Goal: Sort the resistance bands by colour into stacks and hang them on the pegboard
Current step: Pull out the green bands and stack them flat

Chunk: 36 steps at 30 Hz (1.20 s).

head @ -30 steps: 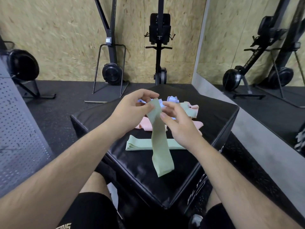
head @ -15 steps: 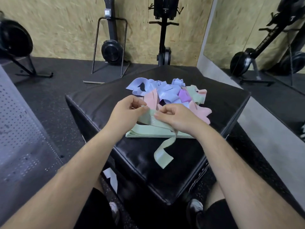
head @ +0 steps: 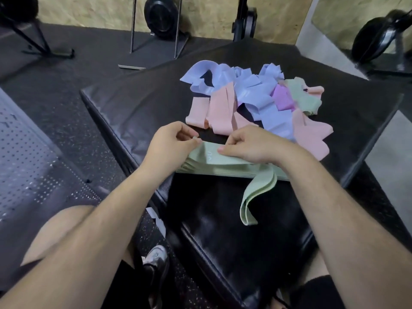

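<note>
A flat stack of green bands (head: 225, 169) lies on the black padded box (head: 142, 103). One green band (head: 256, 197) rests on top of the stack, its free end curling down toward me. My left hand (head: 171, 146) pinches its left end at the stack's corner. My right hand (head: 252, 144) holds the same band down with thumb and curled fingers. Behind the hands sits a mixed pile of bands (head: 252, 101): blue, pink, a purple one and more green.
A grey perforated pegboard (head: 24, 157) lies at the left on the dark rubber floor. Black exercise machines (head: 160, 16) stand along the chipboard wall at the back. My knees and a shoe (head: 156, 257) are close under the box's near corner.
Both hands lowered the green band from in front of the pile onto the green stack. The camera tilted down and closer to the box.
</note>
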### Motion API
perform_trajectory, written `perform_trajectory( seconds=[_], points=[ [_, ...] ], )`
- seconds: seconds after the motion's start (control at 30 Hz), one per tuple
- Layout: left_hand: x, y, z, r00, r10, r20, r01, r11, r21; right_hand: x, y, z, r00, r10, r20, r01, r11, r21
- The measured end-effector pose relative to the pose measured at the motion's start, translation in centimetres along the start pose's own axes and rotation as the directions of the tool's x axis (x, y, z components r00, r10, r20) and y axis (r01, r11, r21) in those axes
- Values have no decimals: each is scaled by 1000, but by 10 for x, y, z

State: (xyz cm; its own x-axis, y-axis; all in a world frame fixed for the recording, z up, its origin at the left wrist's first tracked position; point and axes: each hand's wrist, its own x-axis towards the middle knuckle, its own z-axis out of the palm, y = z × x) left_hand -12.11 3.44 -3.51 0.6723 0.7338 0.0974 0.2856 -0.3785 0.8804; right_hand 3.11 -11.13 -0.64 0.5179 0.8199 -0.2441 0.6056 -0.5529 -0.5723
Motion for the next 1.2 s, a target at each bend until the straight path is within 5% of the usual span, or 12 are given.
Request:
perform_trajectory(
  seconds=[0.13,0.67,0.8,0.9,1.0,1.2],
  points=[
    [-1,-7,3,998,64,-16,-60,981,187,11,2,7,999,2,53,-2,1000,-9],
    [-13,-24,4,972,234,-35,-212,929,303,15,-7,17,997,71,2,-70,992,-106],
    [-23,-18,15,850,525,-42,-398,692,602,13,-10,16,998,68,10,-66,992,-105],
    [-29,-10,28,765,640,69,-536,574,619,13,-12,16,999,51,4,-50,993,-108],
    [-29,-26,38,785,593,177,-542,521,659,13,-12,18,999,35,4,-34,992,-122],
    [-33,-41,41,901,384,202,-412,613,675,1,-1,-2,998,38,58,-34,997,-64]
  ],
)
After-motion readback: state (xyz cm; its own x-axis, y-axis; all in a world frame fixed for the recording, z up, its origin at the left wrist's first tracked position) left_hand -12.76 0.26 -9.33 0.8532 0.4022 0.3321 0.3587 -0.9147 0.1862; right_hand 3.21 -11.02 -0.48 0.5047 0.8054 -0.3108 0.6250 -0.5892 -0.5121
